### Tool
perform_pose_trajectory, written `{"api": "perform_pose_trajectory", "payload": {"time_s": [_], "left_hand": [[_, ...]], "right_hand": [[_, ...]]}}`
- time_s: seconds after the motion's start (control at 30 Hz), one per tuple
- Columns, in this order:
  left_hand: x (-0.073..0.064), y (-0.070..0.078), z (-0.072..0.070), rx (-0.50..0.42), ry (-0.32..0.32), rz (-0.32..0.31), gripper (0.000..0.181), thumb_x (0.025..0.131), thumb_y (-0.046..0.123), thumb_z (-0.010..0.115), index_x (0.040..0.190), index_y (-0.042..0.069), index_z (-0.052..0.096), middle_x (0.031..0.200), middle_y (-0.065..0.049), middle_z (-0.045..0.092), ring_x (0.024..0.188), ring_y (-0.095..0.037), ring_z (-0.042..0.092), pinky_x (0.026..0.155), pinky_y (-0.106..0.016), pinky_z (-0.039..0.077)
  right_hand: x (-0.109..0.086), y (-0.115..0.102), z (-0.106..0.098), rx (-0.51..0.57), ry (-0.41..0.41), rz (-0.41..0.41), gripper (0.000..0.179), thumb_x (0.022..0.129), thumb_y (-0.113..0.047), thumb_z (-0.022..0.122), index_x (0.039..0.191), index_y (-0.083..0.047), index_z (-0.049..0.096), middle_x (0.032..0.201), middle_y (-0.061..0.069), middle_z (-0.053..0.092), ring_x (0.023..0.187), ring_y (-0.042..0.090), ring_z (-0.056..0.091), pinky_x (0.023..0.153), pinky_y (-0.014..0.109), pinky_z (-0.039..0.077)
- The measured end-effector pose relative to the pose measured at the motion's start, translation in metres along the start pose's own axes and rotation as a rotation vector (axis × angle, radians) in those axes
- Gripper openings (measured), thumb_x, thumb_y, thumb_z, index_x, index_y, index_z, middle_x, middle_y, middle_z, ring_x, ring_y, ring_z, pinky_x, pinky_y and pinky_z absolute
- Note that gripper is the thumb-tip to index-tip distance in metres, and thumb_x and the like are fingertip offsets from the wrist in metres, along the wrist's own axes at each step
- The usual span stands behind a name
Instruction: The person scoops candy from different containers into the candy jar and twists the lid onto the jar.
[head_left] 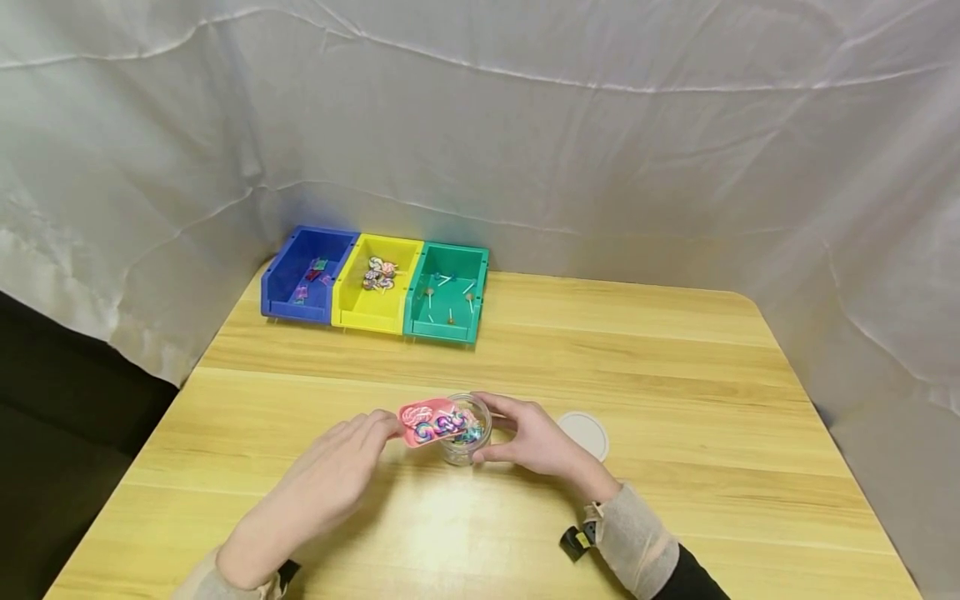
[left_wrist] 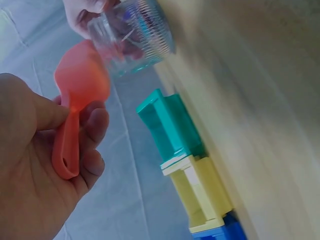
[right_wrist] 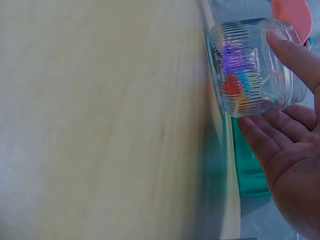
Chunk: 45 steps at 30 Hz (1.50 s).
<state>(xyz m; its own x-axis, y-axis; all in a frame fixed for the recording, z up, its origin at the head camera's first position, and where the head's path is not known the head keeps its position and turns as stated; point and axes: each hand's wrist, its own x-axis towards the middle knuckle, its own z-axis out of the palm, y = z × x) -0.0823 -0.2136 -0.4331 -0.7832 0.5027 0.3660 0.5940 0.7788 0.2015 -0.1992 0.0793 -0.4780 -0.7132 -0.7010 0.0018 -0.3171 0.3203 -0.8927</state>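
Note:
My left hand [head_left: 330,468] pinches the handle of a pink scoop [left_wrist: 82,75] between thumb and fingers. Several swirl-patterned lollipop-like candies [head_left: 424,431] lie in its bowl, and the scoop's front end overlaps the mouth of a clear jar [head_left: 456,456] in the head view. Around the jar's right side, my right hand [head_left: 536,440] has its thumb and fingers spread, steadying it. Through the ribbed glass [right_wrist: 235,75], colourful pieces show in the jar's lower part. The jar stands upright on the wooden table.
A round white lid [head_left: 585,435] lies just right of the jar, partly behind the right hand. Toward the back left, blue [head_left: 296,310], yellow [head_left: 367,321] and green [head_left: 441,330] bins sit side by side, each with small candies. A pale curtain [head_left: 570,158] hangs behind the table.

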Motion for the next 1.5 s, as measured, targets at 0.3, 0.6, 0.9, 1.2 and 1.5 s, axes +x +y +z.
{"api": "perform_pose_trajectory", "payload": {"time_s": [0.3, 0.6, 0.9, 1.2, 1.5], "left_hand": [[0.008, 0.001, -0.012, 0.128, -0.036, 0.04, 0.034, 0.095, -0.007, 0.047, 0.125, 0.005, 0.057, 0.12, -0.007, 0.064, 0.109, -0.022, 0.066, 0.097, -0.04, 0.056], [0.018, 0.005, -0.019, 0.175, -0.08, 0.051, 0.021, 0.098, -0.003, 0.049, 0.116, 0.007, 0.056, 0.113, -0.006, 0.066, 0.102, -0.024, 0.068, 0.096, -0.042, 0.057], [0.034, 0.01, -0.027, 0.194, -0.093, 0.086, 0.024, 0.093, -0.006, 0.053, 0.107, 0.012, 0.058, 0.098, 0.002, 0.064, 0.081, -0.015, 0.057, 0.072, -0.031, 0.053], [0.054, 0.014, -0.034, 0.22, -0.202, 0.115, 0.02, 0.094, -0.001, 0.065, 0.104, 0.015, 0.061, 0.095, 0.001, 0.065, 0.081, -0.018, 0.058, 0.072, -0.033, 0.054], [0.069, 0.015, -0.037, 0.326, -0.158, 0.202, 0.012, 0.093, 0.005, 0.071, 0.1, 0.012, 0.063, 0.098, -0.004, 0.072, 0.083, -0.022, 0.063, 0.071, -0.034, 0.054]], "right_hand": [[0.0, 0.001, 0.0, 0.014, 0.001, 0.008, 0.09, 0.081, -0.022, 0.09, 0.156, -0.002, 0.043, 0.155, 0.015, 0.051, 0.136, 0.033, 0.056, 0.113, 0.042, 0.043], [-0.001, 0.002, 0.001, 0.008, 0.001, 0.009, 0.089, 0.081, -0.019, 0.09, 0.155, -0.003, 0.044, 0.156, 0.015, 0.05, 0.136, 0.032, 0.057, 0.114, 0.042, 0.042], [-0.001, 0.002, 0.001, 0.01, -0.006, 0.015, 0.088, 0.082, -0.02, 0.09, 0.155, -0.002, 0.045, 0.156, 0.015, 0.05, 0.136, 0.032, 0.056, 0.113, 0.04, 0.043], [-0.002, 0.001, 0.001, 0.024, -0.005, 0.03, 0.088, 0.082, -0.021, 0.09, 0.156, -0.004, 0.045, 0.156, 0.013, 0.051, 0.137, 0.032, 0.056, 0.114, 0.041, 0.043], [-0.003, -0.001, 0.0, 0.016, -0.01, 0.023, 0.088, 0.082, -0.021, 0.09, 0.156, -0.006, 0.045, 0.156, 0.01, 0.051, 0.137, 0.028, 0.056, 0.114, 0.038, 0.043]]}}
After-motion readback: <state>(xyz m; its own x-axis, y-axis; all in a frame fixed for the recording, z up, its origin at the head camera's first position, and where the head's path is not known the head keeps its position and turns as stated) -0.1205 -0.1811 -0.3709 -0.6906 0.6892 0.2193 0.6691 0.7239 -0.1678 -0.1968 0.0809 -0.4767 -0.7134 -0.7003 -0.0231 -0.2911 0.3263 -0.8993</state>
